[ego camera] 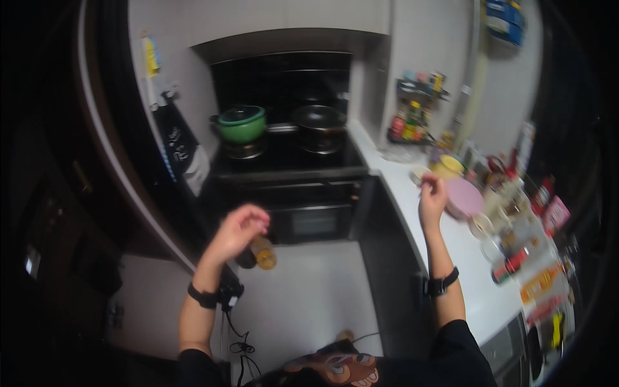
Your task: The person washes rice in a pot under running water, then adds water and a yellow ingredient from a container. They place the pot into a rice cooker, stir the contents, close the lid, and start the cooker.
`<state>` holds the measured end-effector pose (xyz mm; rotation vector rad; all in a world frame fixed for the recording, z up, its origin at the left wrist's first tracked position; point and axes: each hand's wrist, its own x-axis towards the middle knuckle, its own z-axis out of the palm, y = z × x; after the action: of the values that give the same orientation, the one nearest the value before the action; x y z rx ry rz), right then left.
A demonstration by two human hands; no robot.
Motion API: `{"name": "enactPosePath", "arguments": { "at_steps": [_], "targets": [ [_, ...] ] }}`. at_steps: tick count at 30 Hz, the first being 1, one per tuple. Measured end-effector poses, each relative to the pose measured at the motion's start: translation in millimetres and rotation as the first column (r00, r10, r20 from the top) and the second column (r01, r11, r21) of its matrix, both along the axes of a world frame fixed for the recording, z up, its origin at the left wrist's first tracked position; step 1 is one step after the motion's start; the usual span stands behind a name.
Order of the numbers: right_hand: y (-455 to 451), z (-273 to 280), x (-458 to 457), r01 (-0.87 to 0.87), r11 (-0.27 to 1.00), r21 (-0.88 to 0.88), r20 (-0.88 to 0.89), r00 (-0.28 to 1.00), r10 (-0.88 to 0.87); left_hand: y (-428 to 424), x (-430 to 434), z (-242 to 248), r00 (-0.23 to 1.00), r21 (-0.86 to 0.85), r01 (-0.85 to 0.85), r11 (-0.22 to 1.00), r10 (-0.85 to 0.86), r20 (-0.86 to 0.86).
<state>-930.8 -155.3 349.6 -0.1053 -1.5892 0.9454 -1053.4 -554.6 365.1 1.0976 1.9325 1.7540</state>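
My left hand (243,227) is raised over the floor in front of the oven, its fingers bent. Just below its fingertips appears a bottle or jar with amber contents (265,254), and a dark round thing (246,259) beside it. Blur hides whether the hand touches either one. My right hand (434,192) is above the worktop's near edge with its fingers curled. Its fingertips overlap a small pale cup (419,174) in the picture; I cannot tell whether they touch it. A round container with a pink lid (464,197) lies just right of that hand.
A green pot (243,125) and a dark lidded pan (319,118) stand on the stove. Bottles, jars and packets crowd the right side of the white worktop (478,309). A spice rack (413,111) hangs on the wall. Black cables (242,346) trail by the floor.
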Motion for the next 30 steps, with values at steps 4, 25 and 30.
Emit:
{"name": "enactPosePath", "arguments": {
  "at_steps": [4, 25, 30],
  "targets": [
    [-5, 71, -184, -0.296, 0.935, -0.194, -0.338, 0.915, 0.219, -6, -103, 80, 0.962, 0.027, -0.256, 0.966, 0.257, -0.092],
    [6, 301, -790, -0.728, 0.210, -0.653, -0.453, 0.598, 0.662, 123, -658, 278, 0.476, 0.109, -0.610, 0.785, 0.474, -0.741],
    [21, 311, -852, -0.817, 0.188, -0.545, -0.496, 0.495, 0.713, 176, -734, 291, 0.044, 0.327, -0.667, 0.670, 0.473, -0.880]
  ]
}}
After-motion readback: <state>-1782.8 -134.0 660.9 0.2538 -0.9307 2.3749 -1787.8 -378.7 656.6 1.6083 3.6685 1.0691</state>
